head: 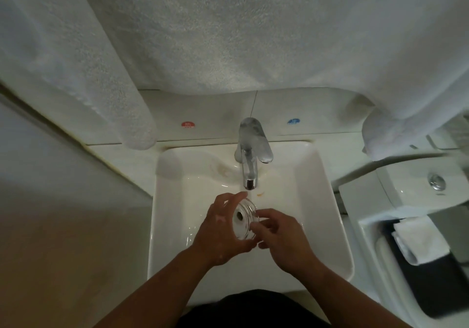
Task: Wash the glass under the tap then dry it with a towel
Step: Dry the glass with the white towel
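The glass (244,220) is held over the sink (320,200), just below the spout of the tap (250,167), so that water can fall into it; whether water is running cannot be told. It is gripped by the left hand (218,228), whose fingers are curled round its left side, and its right wall is pinched by the right hand (281,236), probably so that it can be turned and rubbed. A towel (228,35) is hung above, not yet used.
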A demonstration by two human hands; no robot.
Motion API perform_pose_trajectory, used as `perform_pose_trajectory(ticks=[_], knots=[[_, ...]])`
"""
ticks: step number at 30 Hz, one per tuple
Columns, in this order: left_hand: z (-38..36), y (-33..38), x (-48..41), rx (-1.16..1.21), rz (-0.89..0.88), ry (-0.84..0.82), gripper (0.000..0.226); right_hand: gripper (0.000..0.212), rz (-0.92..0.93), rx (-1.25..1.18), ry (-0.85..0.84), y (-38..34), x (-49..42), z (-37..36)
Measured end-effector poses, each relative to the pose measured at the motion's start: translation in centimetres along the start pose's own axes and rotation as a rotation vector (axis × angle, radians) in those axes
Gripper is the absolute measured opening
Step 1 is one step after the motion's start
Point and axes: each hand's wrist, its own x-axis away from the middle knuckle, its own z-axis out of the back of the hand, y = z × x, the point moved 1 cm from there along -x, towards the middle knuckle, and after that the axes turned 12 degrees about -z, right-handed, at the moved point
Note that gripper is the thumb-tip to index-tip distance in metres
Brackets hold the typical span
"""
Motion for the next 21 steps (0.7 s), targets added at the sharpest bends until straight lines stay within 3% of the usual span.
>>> perform_pose_trajectory(ticks=[14,21], knots=[[-1.1,4.9,0.9,-0.505,-0.01,-0.123,0.107,0.019,0.047,0.031,-0.038,2.4,1.0,3.3],[-3.5,8.0,-0.5,-0.598,0.1,-0.224,0.105,0.035,0.13,0.39,-0.004,6.1,0.5,7.1]])
